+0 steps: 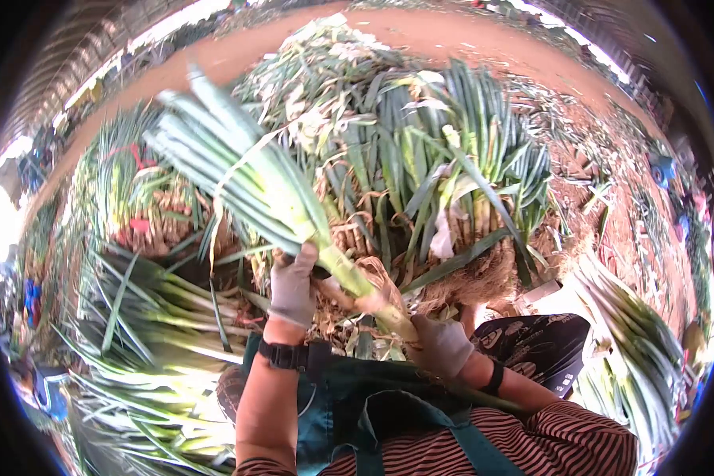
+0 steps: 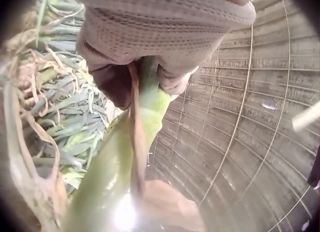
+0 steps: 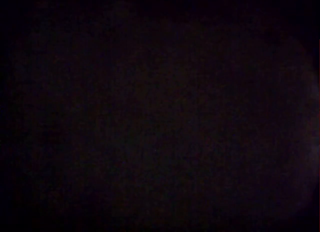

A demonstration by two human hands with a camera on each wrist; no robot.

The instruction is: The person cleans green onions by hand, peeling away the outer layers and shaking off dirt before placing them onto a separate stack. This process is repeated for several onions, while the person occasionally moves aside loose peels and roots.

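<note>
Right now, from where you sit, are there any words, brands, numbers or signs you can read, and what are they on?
No text can be read for certain.
Patterned dark trousers: small white marks that may be lettering, too small and blurred to read.
Leek in the hands: no lettering seen.
Black wristband: no lettering can be made out.
The right wrist view is too dark to read anything.

"What shows in the right wrist view?"

"Too dark to tell."

"And the leek (image 1: 295, 204)?"

"Its leaf tips (image 1: 201, 86) seem blurred in the head view; glare (image 2: 125, 212) hides a patch in the left wrist view, whose top edge cuts off the left hand (image 2: 155, 34)."
</note>
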